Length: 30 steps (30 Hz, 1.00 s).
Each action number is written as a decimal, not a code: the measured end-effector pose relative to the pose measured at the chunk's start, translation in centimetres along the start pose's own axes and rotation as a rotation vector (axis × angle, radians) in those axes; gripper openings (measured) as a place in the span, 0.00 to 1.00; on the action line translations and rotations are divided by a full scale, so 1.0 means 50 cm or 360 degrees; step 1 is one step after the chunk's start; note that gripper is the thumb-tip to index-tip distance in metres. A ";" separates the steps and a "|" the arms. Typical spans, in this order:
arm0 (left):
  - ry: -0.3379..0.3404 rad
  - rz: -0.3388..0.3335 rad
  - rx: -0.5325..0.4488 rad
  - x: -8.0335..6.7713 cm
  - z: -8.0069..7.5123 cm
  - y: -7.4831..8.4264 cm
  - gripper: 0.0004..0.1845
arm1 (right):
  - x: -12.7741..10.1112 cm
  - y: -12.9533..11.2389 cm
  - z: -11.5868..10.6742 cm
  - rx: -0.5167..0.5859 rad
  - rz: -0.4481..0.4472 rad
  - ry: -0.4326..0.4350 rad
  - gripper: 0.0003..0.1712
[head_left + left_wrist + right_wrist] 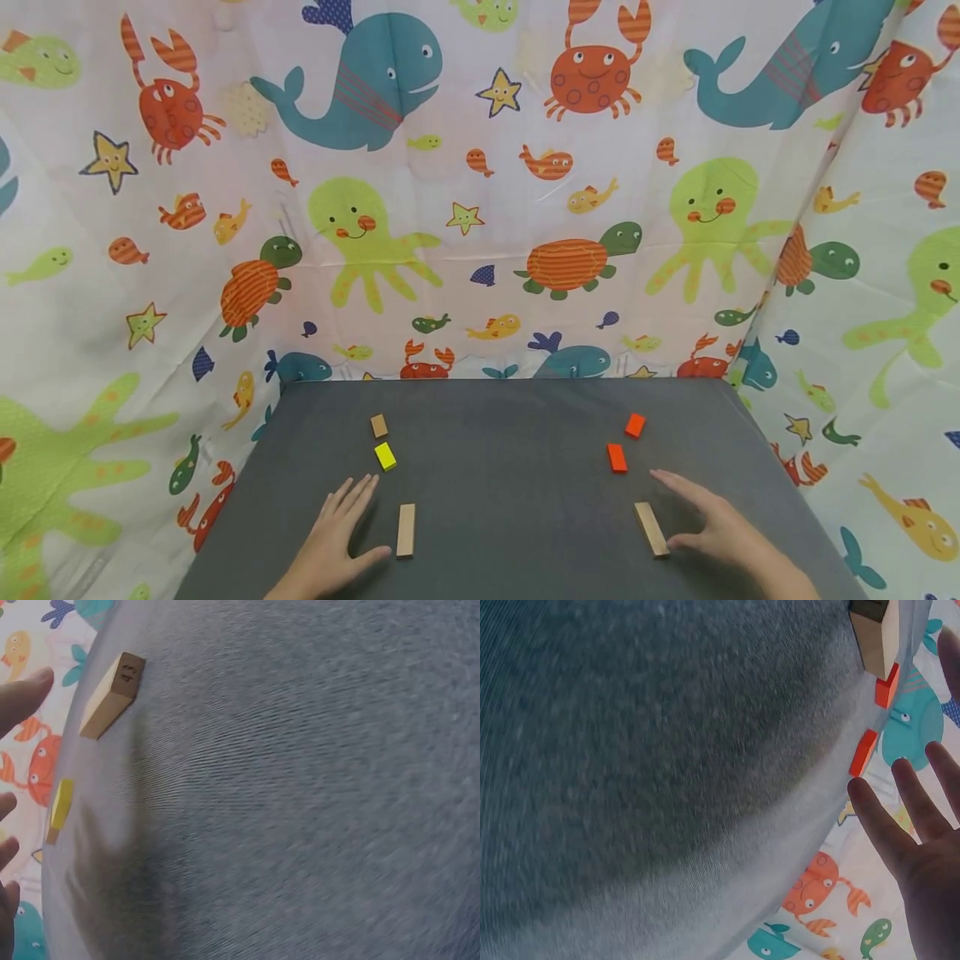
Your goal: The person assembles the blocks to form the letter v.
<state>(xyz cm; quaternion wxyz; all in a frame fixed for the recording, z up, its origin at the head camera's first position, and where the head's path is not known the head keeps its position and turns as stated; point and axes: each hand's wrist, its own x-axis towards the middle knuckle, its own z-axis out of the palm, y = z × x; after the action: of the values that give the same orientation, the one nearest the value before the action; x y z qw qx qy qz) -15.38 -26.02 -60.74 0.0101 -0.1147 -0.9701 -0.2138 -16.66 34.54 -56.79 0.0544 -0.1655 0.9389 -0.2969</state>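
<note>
The left hand is lying flat on the grey counter, fingers spread, thumb reaching toward the long plain wooden block just to its right; ahead of its fingertips, a small yellow block and, further out, a small tan block are sitting. Across the felt-like surface, two glossy orange blocks are waiting ahead of the right hand, which is hovering low, fingers splayed and holding nothing, thumb beside another long wooden block on its left. Judging it, a clean pickup is calling for pinching each smooth, square-edged bar across its long sides, since the soft cloth is offering little grip.
</note>
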 end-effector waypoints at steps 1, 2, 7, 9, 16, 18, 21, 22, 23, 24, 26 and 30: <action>-0.0015 0.0016 -0.0033 0.000 0.003 0.001 0.56 | 0.001 0.001 0.003 0.0007 0.0004 -0.0021 0.60; -0.0033 0.0035 -0.0075 0.001 0.006 0.001 0.56 | 0.002 0.002 0.005 0.0015 0.0008 -0.0039 0.60; -0.0100 0.0184 -0.0229 0.005 0.024 0.003 0.50 | 0.005 0.007 0.017 -0.0009 0.0034 -0.0106 0.59; -0.0124 0.0241 -0.0241 0.008 0.032 0.002 0.48 | 0.005 0.009 0.022 0.0005 0.0045 -0.0135 0.58; -0.0251 0.0310 -0.0267 0.018 0.048 0.001 0.42 | 0.011 0.016 0.036 0.0053 0.0038 -0.0262 0.55; -0.0310 0.0309 -0.0299 0.021 0.048 0.005 0.39 | 0.012 0.018 0.036 0.0031 0.0030 -0.0278 0.55; -0.0399 0.0282 -0.0358 0.024 0.043 0.015 0.36 | 0.011 0.018 0.037 0.0051 0.0025 -0.0298 0.55; -0.0423 0.0264 -0.0372 0.025 0.041 0.019 0.36 | 0.010 0.018 0.037 0.0071 0.0022 -0.0300 0.55; -0.0441 0.0253 -0.0376 0.025 0.040 0.022 0.35 | 0.010 0.018 0.038 0.0085 0.0018 -0.0304 0.54; -0.0451 0.0242 -0.0381 0.026 0.039 0.024 0.35 | 0.010 0.019 0.039 0.0086 0.0017 -0.0306 0.54; -0.0462 0.0227 -0.0390 0.025 0.037 0.028 0.33 | 0.010 0.019 0.041 0.0051 0.0007 -0.0307 0.53; -0.0484 0.0204 -0.0430 0.025 0.036 0.033 0.29 | 0.011 0.021 0.043 0.0013 -0.0003 -0.0335 0.51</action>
<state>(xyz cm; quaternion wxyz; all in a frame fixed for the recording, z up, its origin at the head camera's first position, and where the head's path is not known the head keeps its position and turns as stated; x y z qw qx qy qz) -16.17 -23.54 -61.60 -0.1383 -0.2073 -0.9136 -0.3213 -17.03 34.02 -59.17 0.1530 -0.1964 0.9266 -0.2817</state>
